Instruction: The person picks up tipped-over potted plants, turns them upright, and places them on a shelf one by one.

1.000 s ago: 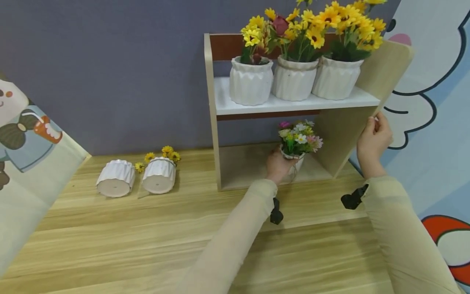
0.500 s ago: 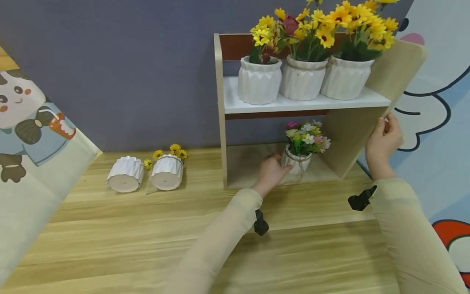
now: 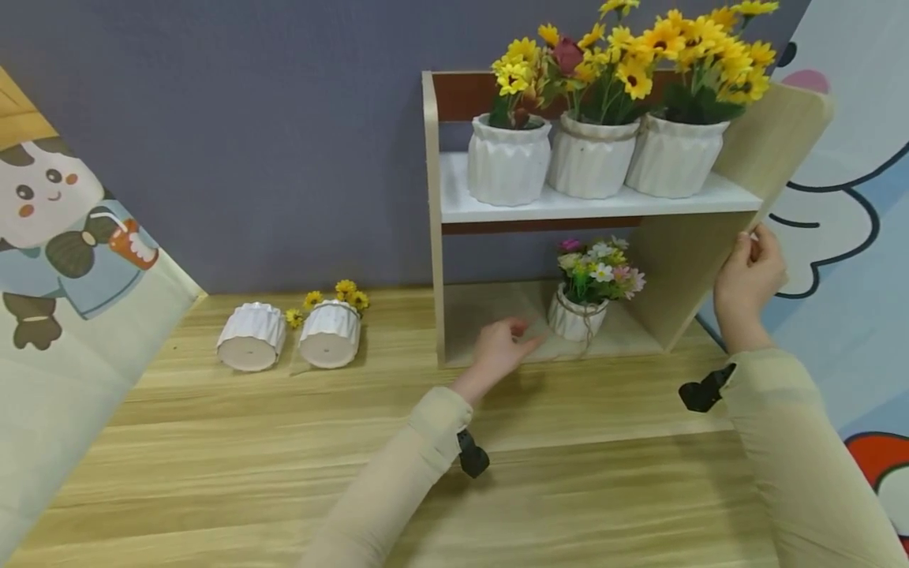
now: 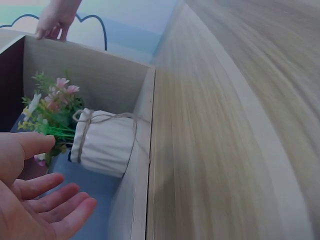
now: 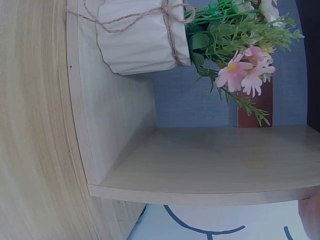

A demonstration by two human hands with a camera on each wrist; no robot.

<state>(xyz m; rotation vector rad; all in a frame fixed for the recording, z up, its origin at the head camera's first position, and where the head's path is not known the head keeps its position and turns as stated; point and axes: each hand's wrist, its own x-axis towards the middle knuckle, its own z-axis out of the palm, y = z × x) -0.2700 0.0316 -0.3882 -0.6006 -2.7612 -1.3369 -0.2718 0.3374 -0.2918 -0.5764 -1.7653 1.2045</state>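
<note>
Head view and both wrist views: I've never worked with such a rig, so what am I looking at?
No machine here: these are a person's bare left hand and right hand. The head view looks forward and down; each wrist view watches that hand's work. On the table lie two tipped white pots. The shelf carries three flower pots above and a twine-tied pot below. The left hand holds nothing, just left of that twine-tied pot; the right hand grips the shelf.

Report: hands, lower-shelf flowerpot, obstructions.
Left hand empty, clear of white pleated twine-tied flowerpot. Right hand gripping pale wooden side panel. Flowerpot upright on bottom board. Nothing blocking left hand.
</note>
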